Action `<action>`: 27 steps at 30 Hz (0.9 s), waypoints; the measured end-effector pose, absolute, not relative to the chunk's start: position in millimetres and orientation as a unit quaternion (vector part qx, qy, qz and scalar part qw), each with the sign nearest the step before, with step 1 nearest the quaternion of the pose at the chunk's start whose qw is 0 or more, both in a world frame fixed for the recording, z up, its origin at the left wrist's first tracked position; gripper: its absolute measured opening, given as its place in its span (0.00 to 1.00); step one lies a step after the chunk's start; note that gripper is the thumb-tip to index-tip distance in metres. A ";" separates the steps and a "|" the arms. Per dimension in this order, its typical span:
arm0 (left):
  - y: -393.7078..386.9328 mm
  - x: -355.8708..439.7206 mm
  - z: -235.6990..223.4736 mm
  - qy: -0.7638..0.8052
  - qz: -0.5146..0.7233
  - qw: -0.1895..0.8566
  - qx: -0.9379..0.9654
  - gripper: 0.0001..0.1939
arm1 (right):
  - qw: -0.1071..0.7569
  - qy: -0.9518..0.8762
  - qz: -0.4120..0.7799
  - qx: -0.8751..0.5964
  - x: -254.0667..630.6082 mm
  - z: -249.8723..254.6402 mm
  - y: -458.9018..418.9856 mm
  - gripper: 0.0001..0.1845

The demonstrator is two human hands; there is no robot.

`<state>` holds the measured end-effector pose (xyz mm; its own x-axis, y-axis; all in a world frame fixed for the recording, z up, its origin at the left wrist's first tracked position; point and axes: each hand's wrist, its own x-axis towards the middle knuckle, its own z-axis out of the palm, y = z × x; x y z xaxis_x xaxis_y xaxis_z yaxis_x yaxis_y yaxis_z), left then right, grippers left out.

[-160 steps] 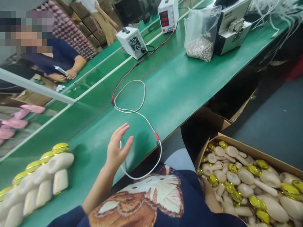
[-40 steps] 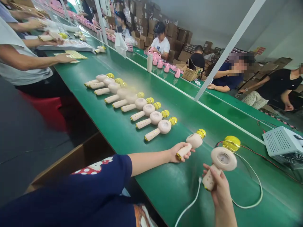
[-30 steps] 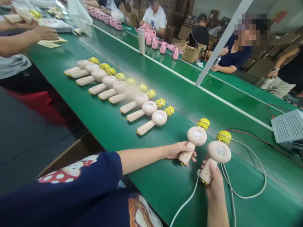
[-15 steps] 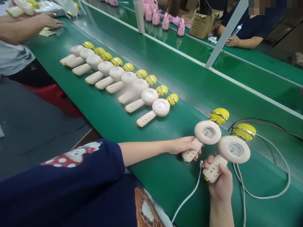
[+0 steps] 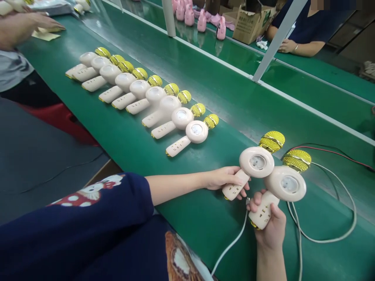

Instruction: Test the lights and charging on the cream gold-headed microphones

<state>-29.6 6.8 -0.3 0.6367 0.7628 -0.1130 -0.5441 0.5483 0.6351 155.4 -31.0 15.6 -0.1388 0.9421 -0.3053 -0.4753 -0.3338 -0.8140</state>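
So both hands are full here. The head cam looks down a green workbench (image 5: 234,97), and the left hand (image 5: 224,180) is wrapped snugly round the handle of a cream karaoke microphone (image 5: 256,162) with a gold mesh grille. The right hand (image 5: 271,228) holds a second microphone (image 5: 285,183) in the same tight, narrow grip, and the two round heads sit practically touching. A white cable (image 5: 231,244) comes up right beside that hand, though I can't tell if it's plugged in. A row of matching microphones (image 5: 155,99) lies nearby on the bench. Main risk, I'd say: the heads knocking and scuffing, or the cable snagging and tugging one loose.
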 end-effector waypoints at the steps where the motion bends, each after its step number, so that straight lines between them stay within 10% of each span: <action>1: 6.6 -30.2 0.1 0.190 0.381 0.857 0.289 0.24 | 0.507 -0.280 0.701 -0.416 155.2 16.7 -31.3 0.16; 27: 6.0 -32.0 -0.9 0.161 0.374 0.871 0.273 0.22 | 0.492 -0.339 0.707 -0.378 159.1 14.7 -33.3 0.15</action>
<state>-32.0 6.0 -0.9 0.6678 0.7405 -0.0760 -0.5644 0.5703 0.5969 159.1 -33.3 14.7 -0.2295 0.9523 -0.2010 -0.4386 -0.2856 -0.8521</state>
